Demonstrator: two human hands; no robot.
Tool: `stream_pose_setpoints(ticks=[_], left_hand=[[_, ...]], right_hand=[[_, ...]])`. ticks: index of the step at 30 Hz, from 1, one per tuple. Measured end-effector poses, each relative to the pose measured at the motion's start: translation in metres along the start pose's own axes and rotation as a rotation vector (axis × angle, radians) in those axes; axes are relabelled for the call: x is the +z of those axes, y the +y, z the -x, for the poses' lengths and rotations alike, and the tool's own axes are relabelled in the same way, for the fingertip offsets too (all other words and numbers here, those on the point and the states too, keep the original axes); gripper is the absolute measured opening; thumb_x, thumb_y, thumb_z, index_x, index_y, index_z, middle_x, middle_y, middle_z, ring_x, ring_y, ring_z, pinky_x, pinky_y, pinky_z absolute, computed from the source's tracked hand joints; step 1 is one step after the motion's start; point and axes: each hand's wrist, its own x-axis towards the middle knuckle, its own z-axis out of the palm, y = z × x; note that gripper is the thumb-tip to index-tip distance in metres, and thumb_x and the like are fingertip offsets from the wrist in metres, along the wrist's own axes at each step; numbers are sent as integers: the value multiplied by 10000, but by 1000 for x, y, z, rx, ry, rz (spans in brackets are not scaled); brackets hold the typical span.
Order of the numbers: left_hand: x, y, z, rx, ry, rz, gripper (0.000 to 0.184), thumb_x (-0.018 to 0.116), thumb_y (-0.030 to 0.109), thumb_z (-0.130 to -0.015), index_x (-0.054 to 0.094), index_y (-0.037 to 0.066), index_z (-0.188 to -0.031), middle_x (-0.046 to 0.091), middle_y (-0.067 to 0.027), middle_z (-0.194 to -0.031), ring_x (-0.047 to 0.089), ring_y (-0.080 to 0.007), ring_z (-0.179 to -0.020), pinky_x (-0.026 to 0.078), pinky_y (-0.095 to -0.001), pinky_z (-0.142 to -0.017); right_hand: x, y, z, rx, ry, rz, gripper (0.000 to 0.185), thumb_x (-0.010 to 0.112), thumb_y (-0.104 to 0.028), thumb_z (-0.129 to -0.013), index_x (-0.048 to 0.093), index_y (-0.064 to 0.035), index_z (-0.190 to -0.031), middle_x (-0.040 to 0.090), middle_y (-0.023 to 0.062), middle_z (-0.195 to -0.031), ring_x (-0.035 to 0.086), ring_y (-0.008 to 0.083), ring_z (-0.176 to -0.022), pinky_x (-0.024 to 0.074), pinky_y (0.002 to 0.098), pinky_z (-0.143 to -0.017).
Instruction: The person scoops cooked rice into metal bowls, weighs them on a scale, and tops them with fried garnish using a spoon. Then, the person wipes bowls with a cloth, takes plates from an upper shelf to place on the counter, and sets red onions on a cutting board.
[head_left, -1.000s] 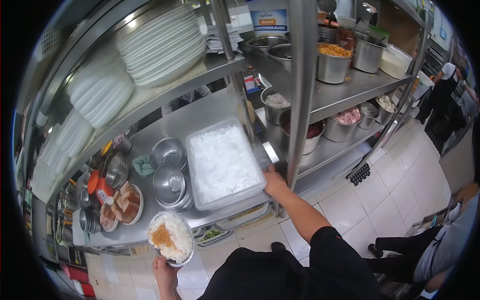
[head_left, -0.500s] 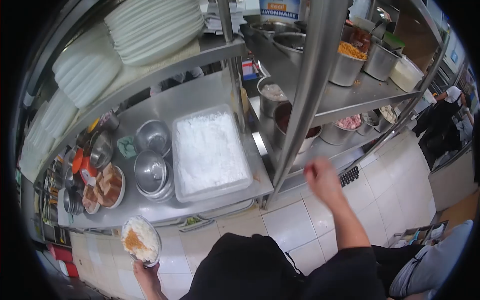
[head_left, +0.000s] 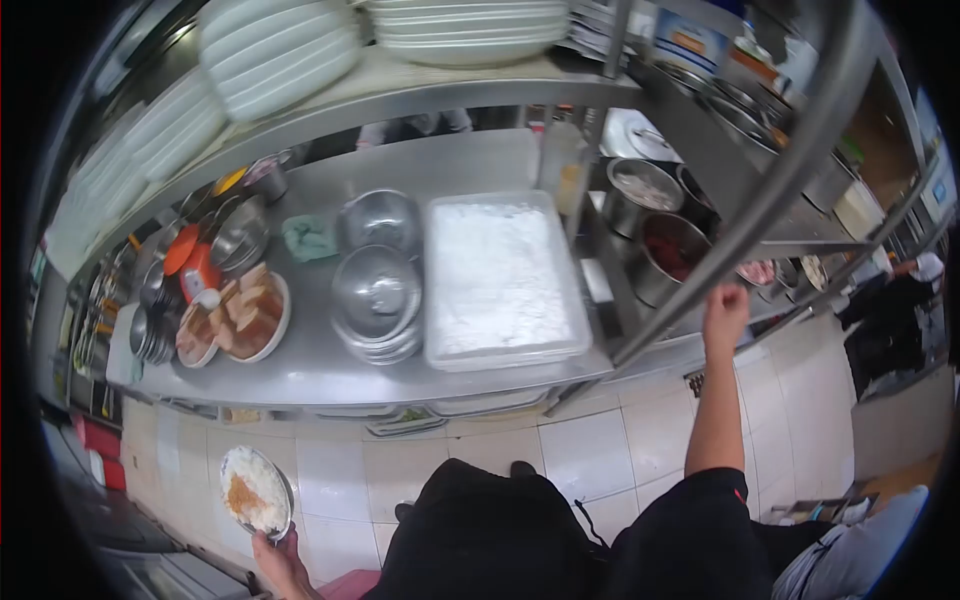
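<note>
Low at the left, my left hand (head_left: 280, 562) grips the near edge of a bowl (head_left: 289, 502). White rice (head_left: 264, 478) fills it, with an orange-brown crumbly topping (head_left: 241, 496) on one side. My right arm reaches forward to the right, and my right hand (head_left: 727, 308) is closed in front of the steel shelf. Whatever its curled fingers hold, if anything, is hidden. Nearest to it are a metal pot of dark red contents (head_left: 672, 255) and pink chopped food (head_left: 757, 272) farther along.
On the steel counter (head_left: 300, 385) stand a tub of white powder (head_left: 505, 280), stacked metal bowls (head_left: 375, 290), a green cloth (head_left: 309, 238) and bowls of meat chunks (head_left: 255, 325). White plates (head_left: 470, 30) line the upper shelf. A slanting post (head_left: 770, 215) stands at the right; people are beyond.
My view has turned, so the counter sits farther right. My right hand stays raised and closed beside the shelf; the bowl remains in my left hand.
</note>
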Motion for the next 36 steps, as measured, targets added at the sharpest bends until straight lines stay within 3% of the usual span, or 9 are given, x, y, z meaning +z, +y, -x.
stream_pose_setpoints(ticks=[2,4,6,8,10,12,13,19,36], left_hand=[[-45,11,-41,-24,91,-7,372,443,314,-964,516,45,-1210,639,-106,-1039,664,-244,-831,538,-310,-717],[-72,23,-72,18,78,-51,362,449,314,-956,524,52,-1194,641,-105,-1038,668,-244,-824,544,-311,-716],[-116,32,-113,62,87,-38,344,471,315,-937,548,56,-1151,642,-104,-1047,671,-243,-827,550,-316,-700],[-116,75,-125,80,34,-70,305,521,255,-902,562,14,-1084,566,-110,-1109,620,-273,-992,557,-410,-746],[-123,111,-155,92,46,-21,284,553,214,-894,596,1,-1078,564,-103,-1085,618,-262,-1004,586,-372,-723],[-132,145,-188,176,55,-59,316,488,157,-895,551,-65,-1111,592,-161,-1068,651,-309,-955,598,-388,-725],[-127,170,-201,169,31,-10,326,463,143,-893,535,-90,-1110,603,-188,-1063,663,-325,-930,601,-395,-726],[-117,250,-344,255,-64,21,348,418,122,-880,515,-139,-1089,611,-233,-1063,673,-337,-884,601,-409,-720],[-58,361,-678,191,-64,-42,331,409,140,-911,507,-109,-1105,631,-217,-1023,682,-314,-839,598,-359,-708]], right_hand=[[-8,76,41,207,111,28,258,698,-203,-848,541,-12,-777,568,49,-681,492,127,-598,430,306,-573],[-19,50,97,471,105,174,294,705,-247,-837,534,-17,-772,553,51,-647,507,148,-583,430,324,-551],[-30,153,151,210,-319,831,363,651,-340,-854,649,23,-860,672,194,-796,649,360,-723,498,460,-662],[-36,145,224,3,-453,829,368,628,-344,-862,684,20,-858,685,218,-868,656,407,-808,518,492,-740],[-23,201,282,349,-570,868,400,630,-357,-864,675,39,-906,689,218,-820,668,382,-801,534,460,-768],[-4,90,320,889,-489,515,335,652,-279,-846,629,43,-937,635,200,-706,639,344,-573,516,453,-452],[3,62,334,926,-602,595,302,655,-241,-832,587,42,-913,608,178,-736,613,298,-509,462,401,-357],[54,-44,383,1017,-1034,651,379,643,-270,-872,575,29,-1094,629,183,-947,671,322,-719,541,430,-542],[310,-254,550,853,-1403,510,352,555,-206,-918,535,8,-1196,623,164,-1050,628,299,-871,508,420,-718]])
